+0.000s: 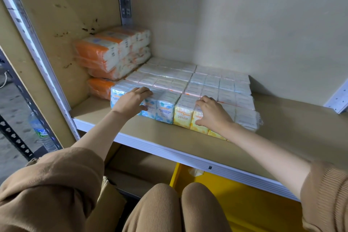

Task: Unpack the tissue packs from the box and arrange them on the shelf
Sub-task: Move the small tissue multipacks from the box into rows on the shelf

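Several wrapped bundles of mini tissue packs lie in a flat block on the wooden shelf (293,118). At the front left is a blue-patterned bundle (163,109); my left hand (131,100) rests on its top front edge, fingers curled over it. Beside it sits a yellow-patterned bundle (183,116); my right hand (212,113) presses on its top and front. White-topped bundles (212,83) fill the rows behind. Larger orange-and-white tissue packs (113,52) are stacked in the back left corner.
A yellow container (244,203) stands under the shelf at the right, a cardboard box (135,175) under it at the left. A water bottle (42,133) stands on the floor at the left. The shelf's right part is bare wood.
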`<action>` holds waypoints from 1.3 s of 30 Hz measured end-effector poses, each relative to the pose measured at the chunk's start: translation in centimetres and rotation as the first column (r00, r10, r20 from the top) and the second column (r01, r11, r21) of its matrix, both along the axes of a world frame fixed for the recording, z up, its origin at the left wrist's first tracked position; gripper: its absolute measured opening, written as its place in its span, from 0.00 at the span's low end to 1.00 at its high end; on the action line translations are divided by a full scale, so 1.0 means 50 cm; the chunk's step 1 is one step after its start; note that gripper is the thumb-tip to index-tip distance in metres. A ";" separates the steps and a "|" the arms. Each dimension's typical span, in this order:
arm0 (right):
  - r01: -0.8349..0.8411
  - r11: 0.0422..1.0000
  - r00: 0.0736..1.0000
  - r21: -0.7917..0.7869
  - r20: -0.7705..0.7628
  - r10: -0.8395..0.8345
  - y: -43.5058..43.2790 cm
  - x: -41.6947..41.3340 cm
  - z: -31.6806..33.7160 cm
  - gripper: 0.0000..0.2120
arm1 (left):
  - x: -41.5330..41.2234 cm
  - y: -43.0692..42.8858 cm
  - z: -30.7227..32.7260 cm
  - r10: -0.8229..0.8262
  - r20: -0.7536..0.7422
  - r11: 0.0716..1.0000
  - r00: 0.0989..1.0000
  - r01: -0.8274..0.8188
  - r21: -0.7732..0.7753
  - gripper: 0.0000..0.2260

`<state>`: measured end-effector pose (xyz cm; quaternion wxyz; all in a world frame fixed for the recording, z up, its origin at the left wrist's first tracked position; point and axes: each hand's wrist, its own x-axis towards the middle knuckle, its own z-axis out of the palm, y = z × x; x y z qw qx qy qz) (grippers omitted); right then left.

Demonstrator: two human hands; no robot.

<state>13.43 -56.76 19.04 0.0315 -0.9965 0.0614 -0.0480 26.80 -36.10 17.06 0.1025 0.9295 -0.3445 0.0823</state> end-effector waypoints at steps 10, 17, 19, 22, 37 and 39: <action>0.010 0.998 1.000 0.061 -0.026 -0.008 0.000 -0.007 0.017 0.26 | -0.025 -0.007 0.038 0.033 -0.015 0.988 0.999 -0.030 0.149 0.25; 0.061 0.996 0.997 0.061 0.038 -0.063 -0.003 -0.062 0.038 0.17 | -0.090 -0.025 0.071 -0.009 -0.002 0.992 1.000 0.009 0.128 0.21; 0.082 0.994 0.996 0.069 0.038 -0.085 -0.007 -0.082 0.040 0.17 | -0.111 -0.032 0.075 -0.023 -0.007 0.993 1.000 0.023 0.116 0.20; 0.118 0.990 0.992 0.074 0.045 -0.122 -0.013 -0.111 0.045 0.17 | -0.141 -0.043 0.079 -0.060 -0.004 0.991 0.998 0.060 0.118 0.20; 0.289 0.941 0.951 0.176 0.065 -0.304 -0.023 -0.251 0.034 0.18 | -0.268 -0.122 0.097 -0.275 -0.031 0.959 0.961 0.276 0.068 0.19; 0.301 0.930 0.946 0.210 0.059 -0.319 -0.022 -0.277 0.026 0.20 | -0.294 -0.135 0.092 -0.299 -0.046 0.954 0.953 0.300 0.023 0.18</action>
